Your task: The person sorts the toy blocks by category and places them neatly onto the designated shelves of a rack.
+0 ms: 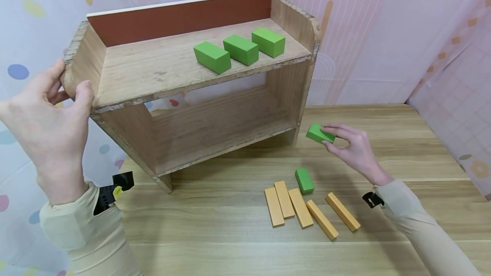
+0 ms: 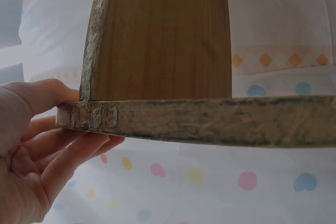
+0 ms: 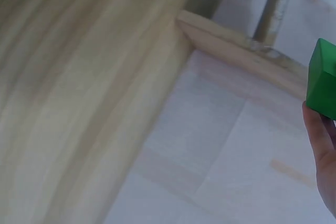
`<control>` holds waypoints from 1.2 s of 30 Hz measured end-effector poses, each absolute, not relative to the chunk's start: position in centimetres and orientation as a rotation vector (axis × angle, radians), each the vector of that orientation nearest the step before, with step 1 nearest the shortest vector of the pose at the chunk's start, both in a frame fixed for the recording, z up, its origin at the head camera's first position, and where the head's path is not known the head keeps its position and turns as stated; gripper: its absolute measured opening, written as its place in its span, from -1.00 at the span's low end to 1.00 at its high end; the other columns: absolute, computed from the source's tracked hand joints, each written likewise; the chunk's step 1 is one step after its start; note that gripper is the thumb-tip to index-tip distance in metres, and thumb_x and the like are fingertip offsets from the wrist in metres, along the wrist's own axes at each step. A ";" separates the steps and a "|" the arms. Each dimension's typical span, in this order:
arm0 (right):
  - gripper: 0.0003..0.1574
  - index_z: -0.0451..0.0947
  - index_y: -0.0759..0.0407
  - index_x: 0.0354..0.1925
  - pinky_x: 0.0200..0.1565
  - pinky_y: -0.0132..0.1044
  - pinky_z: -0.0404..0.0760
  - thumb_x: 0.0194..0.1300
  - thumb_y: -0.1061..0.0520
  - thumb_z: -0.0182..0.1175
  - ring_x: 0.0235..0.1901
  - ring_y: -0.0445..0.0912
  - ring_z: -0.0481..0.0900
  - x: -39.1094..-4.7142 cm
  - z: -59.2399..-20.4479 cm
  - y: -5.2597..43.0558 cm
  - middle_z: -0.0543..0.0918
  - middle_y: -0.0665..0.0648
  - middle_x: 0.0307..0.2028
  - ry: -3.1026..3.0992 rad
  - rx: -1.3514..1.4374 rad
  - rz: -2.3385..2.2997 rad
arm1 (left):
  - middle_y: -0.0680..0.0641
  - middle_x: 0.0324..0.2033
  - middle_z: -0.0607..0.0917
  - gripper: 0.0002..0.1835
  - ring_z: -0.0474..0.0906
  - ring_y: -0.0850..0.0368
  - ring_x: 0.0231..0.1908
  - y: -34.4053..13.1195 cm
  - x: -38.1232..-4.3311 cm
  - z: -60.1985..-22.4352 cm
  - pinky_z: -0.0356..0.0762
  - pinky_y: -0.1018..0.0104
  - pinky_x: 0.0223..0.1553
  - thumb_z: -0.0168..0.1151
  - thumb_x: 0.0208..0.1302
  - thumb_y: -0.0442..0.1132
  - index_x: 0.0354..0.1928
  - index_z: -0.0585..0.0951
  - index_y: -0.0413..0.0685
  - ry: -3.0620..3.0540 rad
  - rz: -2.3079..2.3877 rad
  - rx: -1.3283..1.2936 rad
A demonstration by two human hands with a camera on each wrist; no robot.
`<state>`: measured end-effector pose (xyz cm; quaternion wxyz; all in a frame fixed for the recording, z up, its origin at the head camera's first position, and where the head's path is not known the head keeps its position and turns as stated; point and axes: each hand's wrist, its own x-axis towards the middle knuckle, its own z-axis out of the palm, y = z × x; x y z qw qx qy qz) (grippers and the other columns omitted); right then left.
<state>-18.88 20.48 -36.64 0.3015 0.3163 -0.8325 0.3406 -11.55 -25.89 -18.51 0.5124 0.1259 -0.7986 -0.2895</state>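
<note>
My left hand (image 1: 61, 114) grips the left side panel of a small wooden shelf (image 1: 153, 71), thumb inside and fingers around the outer face. In the left wrist view the fingers (image 2: 68, 156) wrap the worn end of that board. Between thumb and fingertips, my right hand (image 1: 354, 148) pinches a green block (image 1: 316, 133) above the table, right of the shelf. The same green block (image 3: 323, 80) shows at the edge of the right wrist view. On the shelf's top board, toward the right, three green blocks (image 1: 241, 49) stand in a row.
Another green block (image 1: 304, 180) lies on the wooden table (image 1: 207, 225) in front of the shelf. Several flat orange-yellow blocks (image 1: 301, 208) lie beside it. A red-brown back strip (image 1: 184, 18) borders the shelf top. Patterned cloth (image 1: 356, 33) hangs behind.
</note>
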 end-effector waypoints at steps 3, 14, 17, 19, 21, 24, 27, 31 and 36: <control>-0.54 0.67 0.38 -0.19 0.02 -0.77 0.39 -0.20 0.51 0.40 -0.21 0.20 0.69 -18.8 -35.8 19.8 0.72 0.32 -0.17 -2.177 0.838 0.916 | -0.19 -0.13 0.71 -0.61 0.39 0.93 -0.38 -26.0 -11.5 -18.5 0.41 0.88 -0.25 0.13 0.10 -0.22 0.01 0.66 0.03 -1.918 -0.694 0.298; -0.55 0.69 0.36 -0.19 0.02 -0.69 0.47 -0.18 0.47 0.41 -0.18 0.14 0.69 -18.6 -31.9 16.9 0.72 0.30 -0.15 -2.053 0.903 0.948 | -0.17 -0.17 0.72 -0.61 0.33 0.97 -0.47 -26.1 -11.4 -18.5 0.38 0.91 -0.29 0.13 0.09 -0.21 0.00 0.67 0.04 -1.916 -0.684 0.282; -0.56 0.69 0.35 -0.19 0.01 -0.68 0.48 -0.18 0.46 0.41 -0.19 0.16 0.70 -18.5 -31.0 16.0 0.72 0.29 -0.15 -2.020 0.917 0.946 | -0.17 -0.16 0.72 -0.60 0.32 0.98 -0.47 -26.4 -11.5 -18.7 0.37 0.91 -0.30 0.13 0.09 -0.18 0.02 0.66 0.06 -1.918 -0.660 0.244; -0.58 0.69 0.35 -0.19 0.02 -0.68 0.49 -0.16 0.44 0.41 -0.18 0.15 0.70 -18.5 -30.4 15.5 0.72 0.29 -0.14 -2.005 0.930 0.949 | -0.18 -0.17 0.73 -0.60 0.30 0.98 -0.48 -26.5 -11.5 -18.8 0.36 0.91 -0.31 0.12 0.10 -0.17 0.02 0.66 0.07 -1.916 -0.643 0.213; -0.60 0.69 0.36 -0.19 0.02 -0.65 0.50 -0.14 0.42 0.41 -0.17 0.15 0.70 -18.5 -29.9 15.0 0.72 0.30 -0.13 -1.986 0.947 0.962 | -0.18 -0.18 0.73 -0.60 0.28 1.00 -0.49 -26.6 -11.6 -18.9 0.33 0.91 -0.32 0.13 0.10 -0.18 0.02 0.65 0.06 -1.919 -0.623 0.195; -0.62 0.69 0.36 -0.18 0.03 -0.61 0.53 -0.09 0.39 0.39 -0.14 0.14 0.69 -18.5 -29.1 14.2 0.71 0.30 -0.11 -1.961 0.979 0.979 | -0.18 -0.20 0.74 -0.61 0.26 1.00 -0.52 -26.6 -11.6 -18.9 0.31 0.87 -0.29 0.14 0.08 -0.20 0.01 0.67 0.08 -1.913 -0.627 0.208; -0.63 0.68 0.36 -0.18 0.04 -0.58 0.54 -0.07 0.37 0.38 -0.12 0.12 0.69 -18.5 -28.1 13.3 0.71 0.30 -0.10 -1.929 1.006 0.988 | -0.21 -0.21 0.73 -0.61 0.24 1.00 -0.55 -26.6 -11.7 -18.9 0.33 0.79 -0.13 0.16 0.06 -0.21 -0.01 0.68 0.05 -1.909 -0.647 0.223; -0.64 0.68 0.36 -0.16 0.04 -0.54 0.56 -0.02 0.34 0.37 -0.11 0.09 0.69 -18.5 -26.4 11.8 0.71 0.29 -0.10 -1.881 1.051 0.985 | -0.22 -0.21 0.73 -0.61 0.23 1.00 -0.55 -26.4 -11.6 -18.8 0.32 0.82 -0.17 0.16 0.06 -0.23 -0.01 0.68 0.03 -1.910 -0.646 0.241; -0.65 0.68 0.33 -0.15 0.03 -0.45 0.60 0.01 0.31 0.37 -0.10 0.04 0.69 -18.4 -24.4 9.7 0.71 0.27 -0.09 -1.827 1.085 0.981 | -0.19 -0.17 0.72 -0.60 0.26 0.98 -0.53 -26.1 -11.5 -18.5 0.33 0.92 -0.26 0.13 0.07 -0.23 0.00 0.67 0.04 -1.919 -0.659 0.277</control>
